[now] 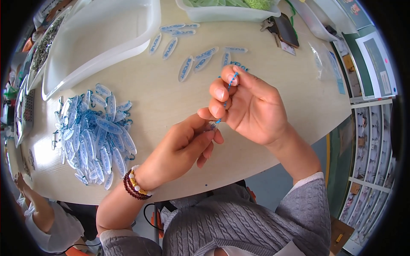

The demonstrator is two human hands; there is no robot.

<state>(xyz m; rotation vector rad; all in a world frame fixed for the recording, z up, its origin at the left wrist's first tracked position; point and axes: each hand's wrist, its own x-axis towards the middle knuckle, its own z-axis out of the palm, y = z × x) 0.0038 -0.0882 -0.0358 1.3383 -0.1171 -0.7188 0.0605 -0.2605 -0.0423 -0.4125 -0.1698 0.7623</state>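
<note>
My left hand pinches a clear oval tag between thumb and fingers; most of the tag is hidden behind them. A blue ball chain runs up from the tag's end. My right hand, palm turned up, is closed on the chain's upper part with thumb and fingertips. Beyond my hands, several clear oval tags with blue lettering, such as one loose tag, lie flat on the table. More blue ball chain shows just behind my right fingertips. To the left is a heap of tags with blue chains.
A white tray stands at the far left, beside a container of metal chains. Another white bin holds green pieces at the back. A phone and keys lie nearby. Another person's arm shows at lower left.
</note>
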